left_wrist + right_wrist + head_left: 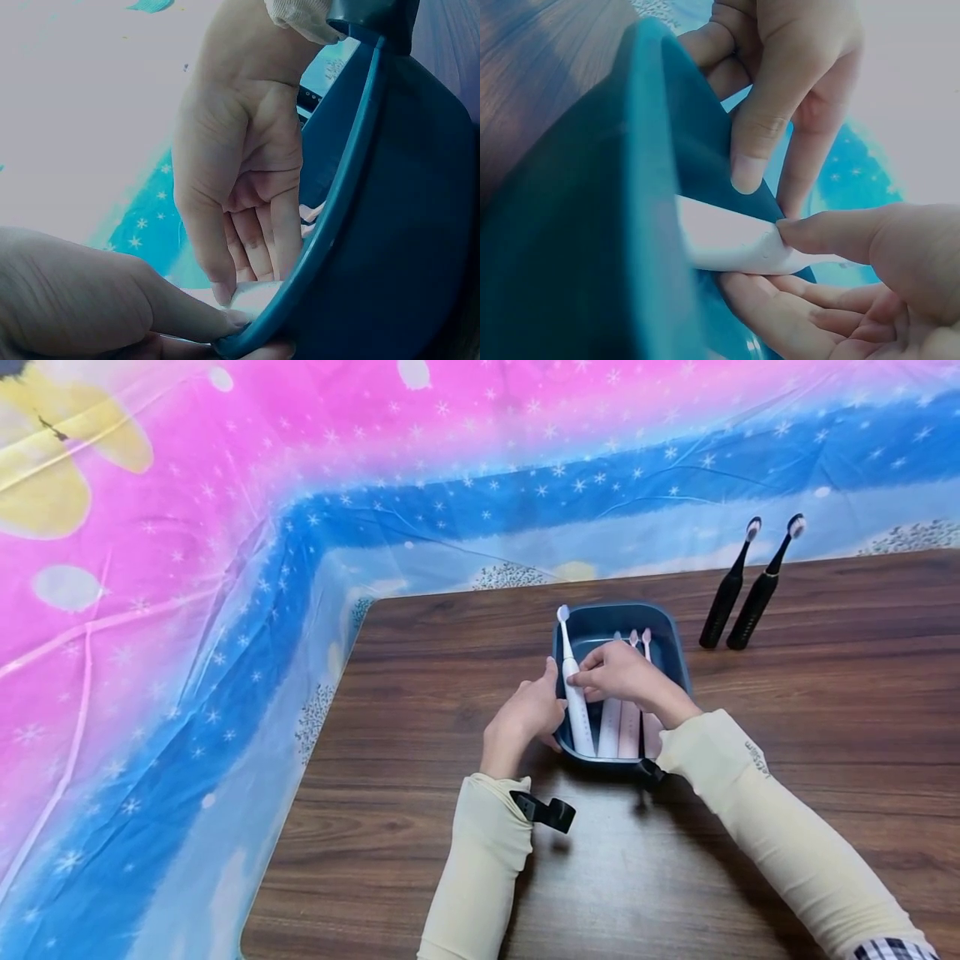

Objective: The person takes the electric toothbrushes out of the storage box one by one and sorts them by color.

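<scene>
A white electric toothbrush (576, 710) stands tilted along the left side of a dark blue bin (622, 614), its brush head reaching the far rim. My right hand (630, 675) pinches its handle between thumb and fingers, as the right wrist view shows up close with the white handle (739, 240). At the left rim, my left hand (528, 706) grips the bin wall, thumb inside and fingers outside. Right of the held toothbrush, a paler white toothbrush (610, 731) and pink toothbrushes (629, 733) lean in the same bin, partly hidden by my right hand.
Two black electric toothbrushes (722, 610) (752, 614) stand upright on the brown wooden table (840, 710), to the right of the bin. A pink and blue patterned cloth (420, 510) hangs behind and along the left table edge.
</scene>
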`<action>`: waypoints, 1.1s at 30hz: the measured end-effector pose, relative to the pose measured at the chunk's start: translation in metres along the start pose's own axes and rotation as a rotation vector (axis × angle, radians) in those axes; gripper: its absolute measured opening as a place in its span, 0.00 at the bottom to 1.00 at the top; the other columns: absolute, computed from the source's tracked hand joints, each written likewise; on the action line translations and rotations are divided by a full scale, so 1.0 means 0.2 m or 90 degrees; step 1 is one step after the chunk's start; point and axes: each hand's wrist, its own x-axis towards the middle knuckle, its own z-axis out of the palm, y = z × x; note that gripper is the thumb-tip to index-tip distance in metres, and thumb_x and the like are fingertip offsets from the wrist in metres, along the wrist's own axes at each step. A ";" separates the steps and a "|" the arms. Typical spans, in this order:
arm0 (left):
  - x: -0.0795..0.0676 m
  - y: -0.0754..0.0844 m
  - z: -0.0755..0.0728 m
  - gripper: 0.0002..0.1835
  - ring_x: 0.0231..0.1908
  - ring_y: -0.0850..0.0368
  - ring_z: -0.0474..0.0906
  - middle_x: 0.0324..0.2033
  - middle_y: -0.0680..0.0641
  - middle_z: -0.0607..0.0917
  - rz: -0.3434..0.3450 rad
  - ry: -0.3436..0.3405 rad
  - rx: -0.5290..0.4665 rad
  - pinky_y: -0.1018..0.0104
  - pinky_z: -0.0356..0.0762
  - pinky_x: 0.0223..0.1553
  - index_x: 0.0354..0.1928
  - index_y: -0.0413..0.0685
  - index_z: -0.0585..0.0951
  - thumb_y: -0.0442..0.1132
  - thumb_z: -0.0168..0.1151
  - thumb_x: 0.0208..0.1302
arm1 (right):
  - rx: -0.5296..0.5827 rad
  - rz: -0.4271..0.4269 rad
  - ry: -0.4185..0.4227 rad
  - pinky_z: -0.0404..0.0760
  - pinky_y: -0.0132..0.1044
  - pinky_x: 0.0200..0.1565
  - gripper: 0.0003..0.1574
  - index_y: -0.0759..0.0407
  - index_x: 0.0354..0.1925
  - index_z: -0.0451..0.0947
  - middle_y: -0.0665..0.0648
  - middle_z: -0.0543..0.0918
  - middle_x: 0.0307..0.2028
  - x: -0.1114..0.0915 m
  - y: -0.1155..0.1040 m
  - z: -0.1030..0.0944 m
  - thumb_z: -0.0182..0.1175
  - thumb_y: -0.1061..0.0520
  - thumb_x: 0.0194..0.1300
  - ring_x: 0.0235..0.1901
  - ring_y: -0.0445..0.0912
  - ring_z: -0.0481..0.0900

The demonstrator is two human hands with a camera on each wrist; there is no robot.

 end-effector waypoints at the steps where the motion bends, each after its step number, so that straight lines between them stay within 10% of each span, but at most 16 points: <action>1: 0.00 0.00 0.00 0.37 0.30 0.47 0.85 0.43 0.38 0.78 -0.001 0.000 0.000 0.58 0.82 0.41 0.76 0.58 0.38 0.41 0.46 0.75 | 0.006 -0.002 0.000 0.80 0.47 0.53 0.20 0.66 0.49 0.79 0.65 0.81 0.49 0.00 0.00 0.00 0.57 0.51 0.69 0.46 0.52 0.85; 14: -0.01 0.01 -0.01 0.37 0.29 0.49 0.86 0.39 0.39 0.78 -0.007 -0.004 -0.008 0.57 0.81 0.42 0.76 0.58 0.38 0.41 0.46 0.75 | 0.041 -0.054 0.009 0.80 0.48 0.52 0.23 0.67 0.54 0.74 0.67 0.80 0.50 -0.06 0.00 -0.03 0.58 0.52 0.69 0.45 0.52 0.85; 20: 0.00 0.00 -0.01 0.37 0.30 0.48 0.85 0.41 0.38 0.78 -0.007 -0.009 -0.013 0.57 0.81 0.42 0.76 0.59 0.38 0.40 0.45 0.75 | 0.042 -0.073 0.024 0.46 0.55 0.72 0.24 0.67 0.55 0.74 0.68 0.81 0.51 -0.09 -0.03 -0.06 0.58 0.51 0.68 0.45 0.53 0.85; 26: 0.00 0.01 0.00 0.37 0.30 0.48 0.86 0.39 0.39 0.78 -0.004 -0.007 -0.007 0.57 0.81 0.42 0.76 0.59 0.38 0.40 0.45 0.75 | 0.060 -0.074 0.031 0.79 0.49 0.52 0.23 0.67 0.55 0.73 0.67 0.80 0.52 -0.10 -0.04 -0.07 0.58 0.52 0.69 0.44 0.53 0.86; 33: 0.00 0.01 0.00 0.37 0.30 0.48 0.86 0.35 0.41 0.79 -0.011 -0.008 -0.006 0.57 0.81 0.43 0.76 0.59 0.37 0.41 0.45 0.75 | 0.041 -0.086 0.052 0.81 0.49 0.50 0.23 0.65 0.54 0.74 0.66 0.80 0.51 -0.13 -0.05 -0.08 0.59 0.50 0.67 0.43 0.52 0.86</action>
